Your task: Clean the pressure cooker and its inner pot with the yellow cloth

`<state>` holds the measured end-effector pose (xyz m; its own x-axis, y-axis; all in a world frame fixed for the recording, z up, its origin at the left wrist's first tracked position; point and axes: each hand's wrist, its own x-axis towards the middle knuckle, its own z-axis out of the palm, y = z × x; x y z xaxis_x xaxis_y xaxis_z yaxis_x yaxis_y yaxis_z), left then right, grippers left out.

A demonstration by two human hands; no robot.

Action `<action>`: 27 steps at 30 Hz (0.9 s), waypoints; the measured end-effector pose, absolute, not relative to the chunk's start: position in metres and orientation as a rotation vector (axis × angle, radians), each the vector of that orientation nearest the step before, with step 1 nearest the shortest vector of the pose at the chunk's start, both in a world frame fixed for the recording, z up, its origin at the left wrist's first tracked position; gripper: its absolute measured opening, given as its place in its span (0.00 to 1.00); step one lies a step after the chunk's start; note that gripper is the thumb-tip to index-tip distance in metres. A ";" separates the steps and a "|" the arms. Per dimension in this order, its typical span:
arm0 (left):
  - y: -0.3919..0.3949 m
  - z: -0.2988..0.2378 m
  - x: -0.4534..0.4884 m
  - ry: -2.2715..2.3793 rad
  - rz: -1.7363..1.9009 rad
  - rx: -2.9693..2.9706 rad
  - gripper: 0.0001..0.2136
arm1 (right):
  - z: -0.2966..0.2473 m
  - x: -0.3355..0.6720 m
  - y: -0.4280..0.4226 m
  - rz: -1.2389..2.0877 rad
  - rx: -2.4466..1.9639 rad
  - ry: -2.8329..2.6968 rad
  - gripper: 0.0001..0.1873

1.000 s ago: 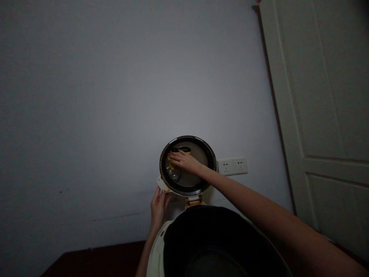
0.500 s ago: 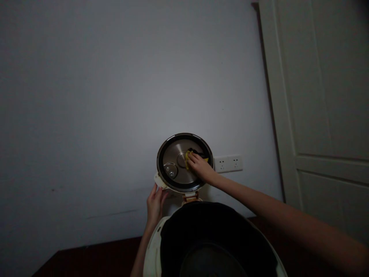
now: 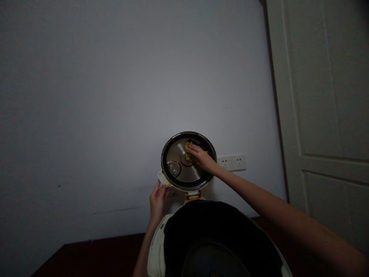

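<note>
A white electric pressure cooker (image 3: 155, 250) stands before me with its dark inside showing. Its round lid (image 3: 176, 152) is raised on the hinge at the back, the metal inner face towards me. My right hand (image 3: 200, 157) presses a yellow cloth (image 3: 188, 152) against that face, just above its middle; the fingers are closed on the cloth and hide part of it. At the lid's lower left, my left hand (image 3: 157, 199) grips the white tab (image 3: 163, 178) on the rim with its fingertips.
The cooker rests on a dark reddish-brown table (image 3: 100, 254) against a pale wall (image 3: 100, 115). A double wall socket (image 3: 233, 162) lies right of the lid, behind my right forearm. Farther right is a white panelled door (image 3: 323, 115).
My right hand and the cloth have shifted slightly upward on the lid's inner face. The whole view has moved a little; my left hand keeps its place at the tab.
</note>
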<state>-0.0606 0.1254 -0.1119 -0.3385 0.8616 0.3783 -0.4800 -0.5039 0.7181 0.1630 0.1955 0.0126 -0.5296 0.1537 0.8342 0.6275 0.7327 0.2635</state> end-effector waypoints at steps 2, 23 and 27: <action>0.125 -0.112 -0.060 0.634 1.941 0.950 0.21 | 0.003 0.169 0.198 -0.677 -0.597 -2.041 0.18; 0.128 -0.115 -0.062 0.643 1.949 0.948 0.22 | 0.047 0.125 0.188 -0.959 -0.470 -2.326 0.20; 0.126 -0.113 -0.061 0.633 1.938 0.930 0.21 | 0.033 0.155 0.191 -0.872 -0.618 -2.108 0.20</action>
<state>-0.0610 0.1257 -0.1126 -0.3414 0.8679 0.3607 -0.4877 -0.4916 0.7214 0.1546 0.1912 0.0329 -0.5953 0.1402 0.7912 0.6581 0.6499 0.3801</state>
